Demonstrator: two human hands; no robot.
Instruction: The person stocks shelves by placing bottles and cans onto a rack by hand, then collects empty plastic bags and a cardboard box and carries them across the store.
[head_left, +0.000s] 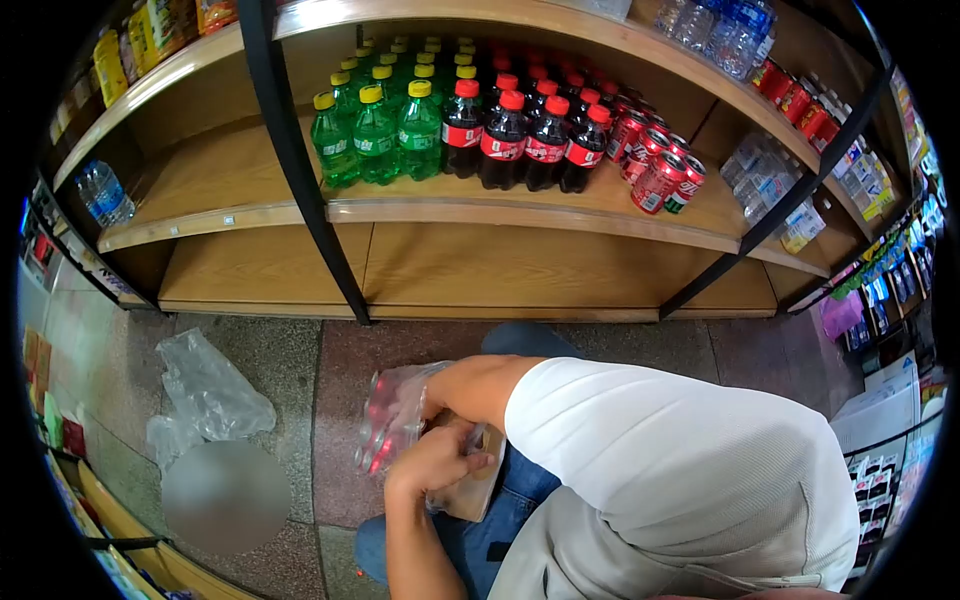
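Note:
A pack of red-topped cans (378,440) in clear plastic wrap stands on its side on the floor before my crossed legs. Its cardboard base (468,494) faces my lap. My left hand (440,458) lies against the pack with its fingers curled at the wrap and its thumb toward the cardboard. Just beyond it, my right hand (432,402) reaches down at the pack's far upper side; its fingers are hidden behind the pack and my left hand.
Crumpled clear plastic (212,385) lies on the floor at left, beside a blurred round patch. Ahead, a wooden shelf (450,208) holds green bottles (375,135), cola bottles (505,140) and red cans (660,180). Black shelf posts (300,170) stand in front.

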